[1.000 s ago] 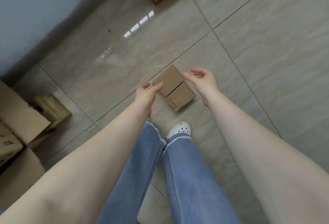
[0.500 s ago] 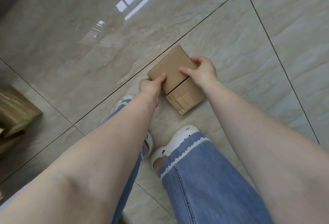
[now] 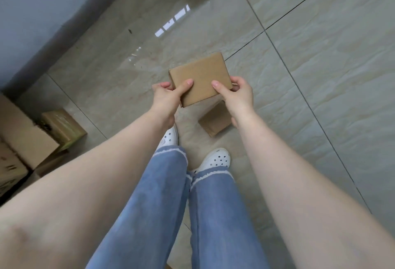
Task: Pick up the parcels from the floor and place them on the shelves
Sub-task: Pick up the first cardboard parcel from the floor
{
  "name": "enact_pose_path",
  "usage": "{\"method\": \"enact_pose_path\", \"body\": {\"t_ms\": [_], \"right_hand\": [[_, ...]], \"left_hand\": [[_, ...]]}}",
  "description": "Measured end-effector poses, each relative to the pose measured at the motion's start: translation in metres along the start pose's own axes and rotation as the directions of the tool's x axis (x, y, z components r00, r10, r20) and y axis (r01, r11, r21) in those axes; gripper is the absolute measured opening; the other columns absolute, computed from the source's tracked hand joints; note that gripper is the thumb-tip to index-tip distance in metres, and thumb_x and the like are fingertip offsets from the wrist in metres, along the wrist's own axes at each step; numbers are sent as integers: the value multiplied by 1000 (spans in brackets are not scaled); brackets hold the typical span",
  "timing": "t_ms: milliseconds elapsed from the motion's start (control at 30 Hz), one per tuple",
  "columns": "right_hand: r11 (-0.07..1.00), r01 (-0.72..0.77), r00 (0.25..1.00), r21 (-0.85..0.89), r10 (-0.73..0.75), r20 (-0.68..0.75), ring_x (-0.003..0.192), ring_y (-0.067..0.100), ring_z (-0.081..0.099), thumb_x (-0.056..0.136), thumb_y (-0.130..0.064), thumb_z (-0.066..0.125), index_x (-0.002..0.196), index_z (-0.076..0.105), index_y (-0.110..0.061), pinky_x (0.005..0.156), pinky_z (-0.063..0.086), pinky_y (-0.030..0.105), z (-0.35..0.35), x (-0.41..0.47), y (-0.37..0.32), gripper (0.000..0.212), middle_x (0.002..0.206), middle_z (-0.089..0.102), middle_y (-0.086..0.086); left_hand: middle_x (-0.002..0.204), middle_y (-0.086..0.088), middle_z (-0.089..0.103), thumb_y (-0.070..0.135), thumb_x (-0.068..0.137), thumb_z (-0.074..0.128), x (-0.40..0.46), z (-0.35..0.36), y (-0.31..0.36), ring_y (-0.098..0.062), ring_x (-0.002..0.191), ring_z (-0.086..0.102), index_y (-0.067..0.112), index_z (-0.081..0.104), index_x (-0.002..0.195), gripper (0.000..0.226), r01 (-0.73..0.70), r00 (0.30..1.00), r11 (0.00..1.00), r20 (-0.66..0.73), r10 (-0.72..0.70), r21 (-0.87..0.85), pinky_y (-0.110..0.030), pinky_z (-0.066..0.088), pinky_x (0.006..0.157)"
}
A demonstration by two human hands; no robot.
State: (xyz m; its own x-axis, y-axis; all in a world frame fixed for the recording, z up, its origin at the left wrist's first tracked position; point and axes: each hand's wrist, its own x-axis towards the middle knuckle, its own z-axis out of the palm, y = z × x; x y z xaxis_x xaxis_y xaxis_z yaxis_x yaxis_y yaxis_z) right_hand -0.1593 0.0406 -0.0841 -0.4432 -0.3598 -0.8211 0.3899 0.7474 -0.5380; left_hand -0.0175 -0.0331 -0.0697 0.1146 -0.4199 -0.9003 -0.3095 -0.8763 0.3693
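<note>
second brown parcel point(image 3: 215, 120) on the tiled floor point(image 3: 320, 66) half hidden behind the right hand point(image 3: 237, 98), cartons point(image 3: 23, 140) cut off far left, both thumbs on top, left hand point(image 3: 166, 95) and right gripping a small cardboard parcel point(image 3: 199, 77) lifted over white clogs point(image 3: 215, 159)

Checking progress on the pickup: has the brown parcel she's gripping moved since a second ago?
Yes. The held parcel has come up off the floor tile, away from the second parcel still lying there, gripped by left hand and right hand.

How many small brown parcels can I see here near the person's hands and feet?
2. One parcel is held up between the left hand and right hand. A second parcel lies on the floor beneath, partly hidden by the right wrist.
</note>
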Motion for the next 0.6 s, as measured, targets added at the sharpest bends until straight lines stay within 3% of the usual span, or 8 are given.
{"method": "enact_pose_path", "body": {"t_ms": [67,167,233,333,433,533,600], "right_hand": [[993,-30,999,117,34,-31,83,4,63,80,-20,78,127,56,-7,74,51,11,-5,-31,-19,53,101,67,0],[955,-72,993,289,95,-65,105,16,66,78,-30,80,136,49,-16,92,54,31,-9,-79,-49,67,123,66,5],[899,-149,985,412,173,-21,107,19,66,79,-37,77,141,39,-25,96,54,43,-14,-114,-74,74,127,64,4],[825,-229,973,517,211,95,91,19,69,84,-37,71,138,35,-34,87,56,47,-28,-162,-113,65,115,68,2],[850,-196,981,488,175,87,100,24,69,83,-39,70,138,39,-32,86,57,49,-47,-209,-149,64,122,68,7],[870,-173,985,461,154,79,103,27,68,80,-46,71,136,45,-30,79,59,47,-71,-261,-191,64,126,67,9],[892,-151,988,427,126,86,98,27,68,82,-46,69,135,46,-28,69,58,39,-83,-298,-214,61,125,67,10]], "left_hand": [[115,-5,57,22,82,82,-32,0,18,-11,89,62,14,30,133,73,7,1000,999,9,-6,-45,-26,54,78],[125,-7,60,23,83,80,-90,0,44,-10,70,63,23,25,134,75,31,999,996,44,-28,-78,-24,56,63],[140,-8,59,27,84,79,-133,0,61,-6,58,56,26,23,143,81,49,997,994,64,-42,-99,-25,53,62],[145,-8,59,33,83,79,-188,-3,82,-14,80,66,30,25,143,80,72,993,988,99,-58,-135,-30,55,70],[132,-3,63,34,83,79,-244,-16,107,-21,111,68,25,31,143,77,25,981,997,195,-10,-74,-31,54,75],[124,4,64,37,80,81,-299,-42,135,-11,110,64,18,41,143,77,-183,923,981,354,149,65,-28,49,89],[129,1,65,50,64,87,-328,-66,155,-11,115,63,18,48,142,93,-352,858,915,457,233,195,-32,50,102]]}}
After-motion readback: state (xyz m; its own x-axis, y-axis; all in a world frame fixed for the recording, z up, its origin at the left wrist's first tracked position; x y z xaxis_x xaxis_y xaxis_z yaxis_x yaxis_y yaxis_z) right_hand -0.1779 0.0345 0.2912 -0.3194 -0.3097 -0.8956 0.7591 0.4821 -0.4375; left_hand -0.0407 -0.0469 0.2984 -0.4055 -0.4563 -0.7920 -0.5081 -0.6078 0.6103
